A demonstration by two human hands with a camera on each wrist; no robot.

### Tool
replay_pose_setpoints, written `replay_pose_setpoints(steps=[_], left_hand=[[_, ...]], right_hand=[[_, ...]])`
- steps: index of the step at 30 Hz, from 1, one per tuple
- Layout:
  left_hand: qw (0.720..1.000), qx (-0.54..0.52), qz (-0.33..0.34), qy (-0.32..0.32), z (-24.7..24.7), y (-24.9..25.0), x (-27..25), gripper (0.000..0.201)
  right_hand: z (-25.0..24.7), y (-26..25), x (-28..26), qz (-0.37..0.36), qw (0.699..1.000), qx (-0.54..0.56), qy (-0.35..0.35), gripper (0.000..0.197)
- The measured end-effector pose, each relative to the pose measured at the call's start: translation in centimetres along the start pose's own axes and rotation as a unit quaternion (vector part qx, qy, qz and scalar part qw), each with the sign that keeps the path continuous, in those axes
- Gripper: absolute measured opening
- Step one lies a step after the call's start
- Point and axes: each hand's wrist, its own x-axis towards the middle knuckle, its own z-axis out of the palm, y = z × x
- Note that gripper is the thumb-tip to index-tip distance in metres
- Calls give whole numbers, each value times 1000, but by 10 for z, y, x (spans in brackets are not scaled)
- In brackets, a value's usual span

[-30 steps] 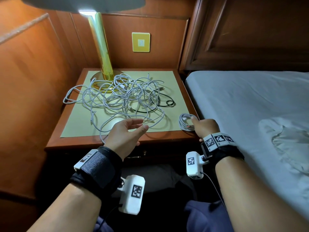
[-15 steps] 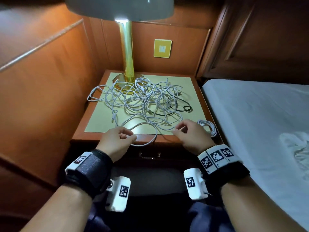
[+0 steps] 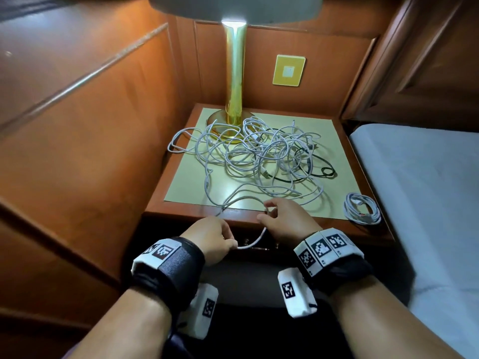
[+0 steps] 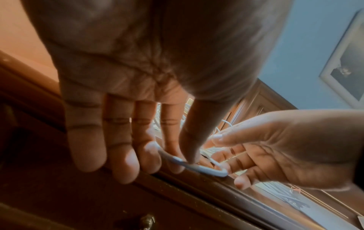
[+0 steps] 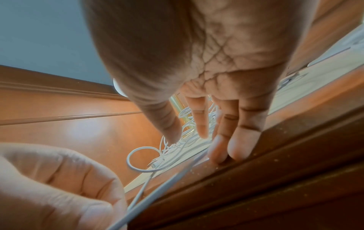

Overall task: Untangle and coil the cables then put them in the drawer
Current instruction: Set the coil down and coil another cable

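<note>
Both hands work one white cable (image 3: 252, 243) at the counter's (image 3: 344, 225) near edge: left hand (image 3: 211, 238) pinches it, right hand (image 3: 285, 224) seems to pinch it too. Tangled cables (image 3: 255, 154) sit farther back, coiled cable (image 3: 361, 208) right.

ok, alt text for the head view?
Both hands, left hand and right hand, pinch one white cable at the nightstand's front edge. Behind lies a tangled cable pile, a brass lamp, and a coiled cable on the right.

Tangled white cables (image 3: 259, 156) heaped mid-nightstand, black cable (image 3: 320, 168) among them; coiled white cable (image 3: 361, 208) front-right.
</note>
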Motion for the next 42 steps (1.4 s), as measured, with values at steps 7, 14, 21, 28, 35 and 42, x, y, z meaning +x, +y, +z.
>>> replay_pose_setpoints(steps=[7,14,21,28,35,42], left_hand=[[1000,-21,-7,-18,-6,-12,-5,32],[916,-382,-94,70,-12,-17,2,24],[887,-451,-71,71,-10,-23,10,19],[886,-444,0,130,-17,-20,4,43],[929,-349,124,-19,-16,-13,-17,50],[970,-147,178,-75,-11,-11,-23,34]], right_hand=[[11,-16,5,-11,1000,20,17,56],[8,-38,-8,-42,990,16,-131,28],[10,-32,-10,-23,978,-4,-206,25],[20,-27,8,53,961,259,-80,29],[10,-53,5,69,862,499,-49,30],[21,-49,8,87,890,423,-148,15]])
